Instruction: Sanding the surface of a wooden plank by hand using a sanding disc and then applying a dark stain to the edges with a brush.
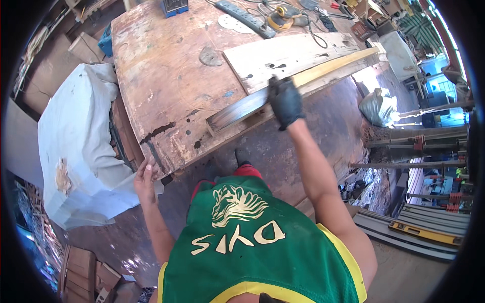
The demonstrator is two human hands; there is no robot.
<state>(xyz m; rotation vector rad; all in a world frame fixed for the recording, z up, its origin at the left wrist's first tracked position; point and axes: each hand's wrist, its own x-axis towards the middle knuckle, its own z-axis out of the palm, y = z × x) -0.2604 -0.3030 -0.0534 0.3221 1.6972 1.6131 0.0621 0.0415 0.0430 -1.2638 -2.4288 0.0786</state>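
Observation:
My right hand (286, 101), in a black glove, is closed over a long narrow wooden strip (333, 65). What its fingers hold, if anything, is hidden and a little blurred. Left of the glove the strip looks dark and shiny; to the right it is pale yellow wood. The strip lies slantwise along the near edge of a worn brown worktable (161, 65). Bare and with its fingers stretched out, my left hand (145, 179) rests by the table's near left corner. A pale, dark-spotted board (283, 55) lies behind the strip.
A power strip (245, 19), a yellow sander (281, 19) with its cable and a blue-based box (175, 7) sit at the table's far side. A white cloth (76, 136) drapes a stack on the left. A yellow spirit level (424, 234) lies at lower right.

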